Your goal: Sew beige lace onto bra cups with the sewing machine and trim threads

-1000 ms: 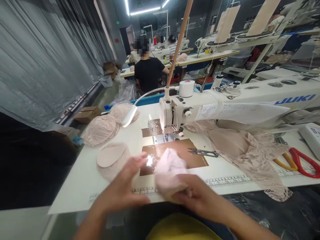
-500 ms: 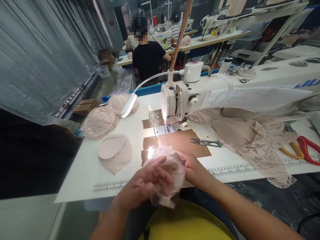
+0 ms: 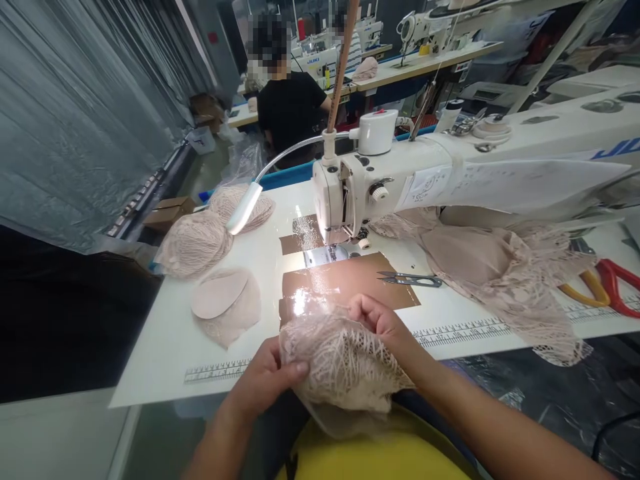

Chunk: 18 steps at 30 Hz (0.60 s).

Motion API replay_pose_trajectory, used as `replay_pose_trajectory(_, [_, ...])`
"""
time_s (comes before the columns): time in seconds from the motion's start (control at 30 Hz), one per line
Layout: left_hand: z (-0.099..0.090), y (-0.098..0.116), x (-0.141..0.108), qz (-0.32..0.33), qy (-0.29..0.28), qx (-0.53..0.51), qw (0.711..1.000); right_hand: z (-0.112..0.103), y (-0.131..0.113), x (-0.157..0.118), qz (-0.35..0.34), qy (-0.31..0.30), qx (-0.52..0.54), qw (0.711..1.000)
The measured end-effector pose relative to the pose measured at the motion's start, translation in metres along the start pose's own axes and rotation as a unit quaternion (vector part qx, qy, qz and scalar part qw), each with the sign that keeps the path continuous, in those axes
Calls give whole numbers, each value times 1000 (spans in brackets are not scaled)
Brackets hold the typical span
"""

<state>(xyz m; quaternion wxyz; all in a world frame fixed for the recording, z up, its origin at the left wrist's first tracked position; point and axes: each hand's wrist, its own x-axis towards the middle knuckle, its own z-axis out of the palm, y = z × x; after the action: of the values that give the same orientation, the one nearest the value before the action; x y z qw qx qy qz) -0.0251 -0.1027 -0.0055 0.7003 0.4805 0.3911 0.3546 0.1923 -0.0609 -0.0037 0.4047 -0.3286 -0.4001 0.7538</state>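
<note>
A beige lace piece [image 3: 345, 363] with sheer fabric hangs spread between both hands at the table's front edge. My left hand [image 3: 263, 380] pinches its left side, thumb on top. My right hand [image 3: 377, 320] grips its upper right edge with closed fingers. Just beyond is a brown sheet [image 3: 350, 277] under the head of a white sewing machine [image 3: 333, 200]. Thread snips [image 3: 413, 279] lie on the sheet's right part. To the left, a round beige pad [image 3: 220, 297] rests on a sheer piece.
Stacks of lace cups [image 3: 195, 243] sit at the back left below a lamp [image 3: 245, 210]. Beige lace fabric [image 3: 470, 257] and red-handled scissors [image 3: 617, 287] lie to the right. A person in black [image 3: 290, 110] sits beyond the table.
The lace piece has been opened out and now shows its broad patterned side. My left hand has gone from loosely spread fingers to gripping its left edge. The view has shifted slightly.
</note>
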Motion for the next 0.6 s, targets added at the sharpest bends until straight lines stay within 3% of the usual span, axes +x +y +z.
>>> replay_pose_trajectory(0.1, [5, -7, -2, 12, 56, -65, 996, -4, 1, 1, -41, 55, -36, 997])
replay_pose_trajectory(0.37, [25, 0, 12, -5, 182, -254, 950, -6, -5, -4, -58, 17, -114, 992])
replay_pose_trajectory(0.5, [38, -2, 16, 15, 133, -326, 936, -6, -1, -1, -110, 65, -121, 984])
replay_pose_trajectory(0.6, [51, -9, 14, 4, 94, -311, 946, -4, 1, 4, -117, 78, -104, 985])
